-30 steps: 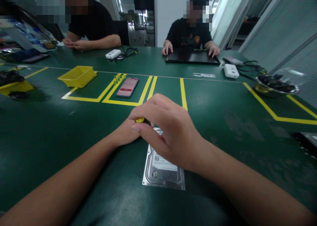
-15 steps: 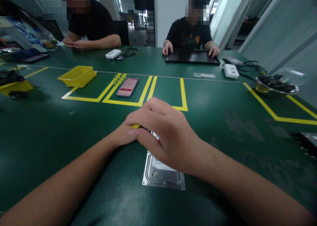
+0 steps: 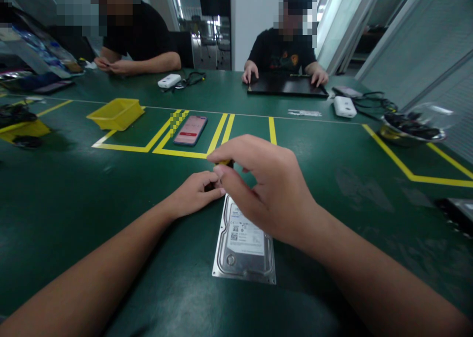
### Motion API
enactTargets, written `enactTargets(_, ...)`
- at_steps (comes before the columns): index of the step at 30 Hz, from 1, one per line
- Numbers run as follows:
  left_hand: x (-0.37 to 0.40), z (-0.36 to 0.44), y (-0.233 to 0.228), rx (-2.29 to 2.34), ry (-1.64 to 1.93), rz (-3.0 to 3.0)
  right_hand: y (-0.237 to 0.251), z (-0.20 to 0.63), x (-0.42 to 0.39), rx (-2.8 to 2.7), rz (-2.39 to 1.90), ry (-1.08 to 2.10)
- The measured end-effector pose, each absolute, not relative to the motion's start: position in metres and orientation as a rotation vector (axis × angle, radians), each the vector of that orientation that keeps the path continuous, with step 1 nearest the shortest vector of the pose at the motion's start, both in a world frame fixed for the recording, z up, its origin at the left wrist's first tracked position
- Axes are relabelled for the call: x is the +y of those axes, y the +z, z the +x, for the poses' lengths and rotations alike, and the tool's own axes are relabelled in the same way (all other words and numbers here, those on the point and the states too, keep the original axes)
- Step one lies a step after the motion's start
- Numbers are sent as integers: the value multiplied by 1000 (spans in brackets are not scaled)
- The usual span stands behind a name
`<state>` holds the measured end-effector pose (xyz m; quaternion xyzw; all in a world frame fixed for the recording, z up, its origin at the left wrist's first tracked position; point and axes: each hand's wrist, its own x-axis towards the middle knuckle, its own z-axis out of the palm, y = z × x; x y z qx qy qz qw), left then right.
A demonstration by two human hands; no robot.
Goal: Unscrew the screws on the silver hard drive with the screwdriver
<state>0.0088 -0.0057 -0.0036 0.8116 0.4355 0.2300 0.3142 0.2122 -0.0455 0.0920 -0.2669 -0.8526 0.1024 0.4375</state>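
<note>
A silver hard drive (image 3: 246, 241) with a white label lies flat on the green table in front of me. My left hand (image 3: 194, 194) rests at its far left corner, fingers curled against that edge. Above the drive's far end, my right hand (image 3: 275, 184) pinches the yellow and black handle of a screwdriver (image 3: 224, 163) between thumb and fingers. The screwdriver's tip and the far end of the drive are hidden behind my hands.
Beyond my hands are a phone (image 3: 190, 130) within yellow tape and a yellow bin (image 3: 117, 114). A metal bowl (image 3: 404, 134) of dark parts stands right; another drive (image 3: 453, 211) lies at the right edge. Two people sit opposite, one with hands on a black panel (image 3: 288, 84).
My right hand has moved up and to the right with the screwdriver, uncovering more of the drive's label and my left hand's fingers. The drive stays in place.
</note>
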Motion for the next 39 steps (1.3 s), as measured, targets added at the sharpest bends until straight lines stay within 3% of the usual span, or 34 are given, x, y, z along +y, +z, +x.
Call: enactTargets(39, -7, 8, -3, 1089, 595, 2097, 97, 218, -41, -2100, -778, 150)
